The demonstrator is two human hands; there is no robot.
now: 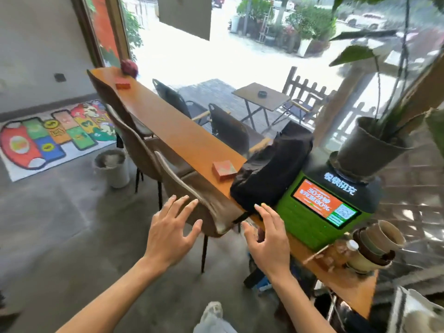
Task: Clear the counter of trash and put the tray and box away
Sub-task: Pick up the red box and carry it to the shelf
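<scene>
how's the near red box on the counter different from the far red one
The near red box lies beside the black bag; the far red box lies by a dark red round thing at the counter's far end. The near one looks larger and clearer, the far one small and blurred. Both lie flat, untouched.

Grey floor (60, 224), bright window (240, 56), brown chairs (134, 138).

A green charging kiosk (319, 212) carries a potted plant (367, 145). A black bag (271, 169) lies just left of the kiosk. Brown chairs (168, 159) stand farther left.
</scene>
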